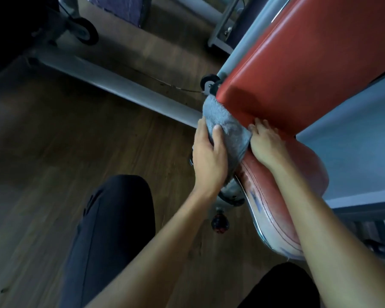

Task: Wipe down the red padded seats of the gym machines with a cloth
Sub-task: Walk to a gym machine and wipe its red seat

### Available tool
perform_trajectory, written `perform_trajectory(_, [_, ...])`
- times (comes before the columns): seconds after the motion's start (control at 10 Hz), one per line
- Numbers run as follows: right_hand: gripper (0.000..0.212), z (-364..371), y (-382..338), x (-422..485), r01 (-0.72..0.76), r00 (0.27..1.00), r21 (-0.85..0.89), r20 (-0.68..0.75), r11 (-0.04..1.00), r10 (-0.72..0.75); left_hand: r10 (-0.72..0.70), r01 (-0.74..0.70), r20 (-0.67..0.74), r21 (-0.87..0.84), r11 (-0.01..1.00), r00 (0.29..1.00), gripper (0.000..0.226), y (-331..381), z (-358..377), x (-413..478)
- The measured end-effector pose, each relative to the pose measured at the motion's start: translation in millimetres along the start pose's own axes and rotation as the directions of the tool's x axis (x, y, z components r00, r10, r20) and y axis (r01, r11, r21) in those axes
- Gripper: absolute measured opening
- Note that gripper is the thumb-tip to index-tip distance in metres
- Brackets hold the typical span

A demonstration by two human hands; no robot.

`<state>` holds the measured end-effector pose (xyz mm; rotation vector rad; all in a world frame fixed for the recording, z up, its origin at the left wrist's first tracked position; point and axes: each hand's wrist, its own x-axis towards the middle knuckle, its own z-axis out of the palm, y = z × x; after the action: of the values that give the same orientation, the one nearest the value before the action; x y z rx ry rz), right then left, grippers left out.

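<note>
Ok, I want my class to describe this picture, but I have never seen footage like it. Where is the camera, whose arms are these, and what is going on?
There is just one picture, taken by a camera worn on a person's head and looking down at their own arms. Their knees in dark trousers show below. No robot is involved.

The left hand grips a grey cloth, which is pressed against the lower corner of the red back pad of a gym machine. The right hand rests where that pad meets the red seat pad, its fingers bent into the gap beside the cloth. I cannot tell whether it also holds the cloth.

Under everything is a wooden floor, crossed by a grey frame bar.
</note>
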<state>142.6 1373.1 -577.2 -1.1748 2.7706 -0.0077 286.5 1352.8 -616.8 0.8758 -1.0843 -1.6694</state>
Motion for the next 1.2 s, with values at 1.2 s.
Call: perform_trajectory(1.2, [0.079,1,38,13,0.175,0.972,-0.181,0.189,0.968,-0.14,-0.008,0.013,-0.027,0.192,0.981,1.0,0.052,-2,24,11])
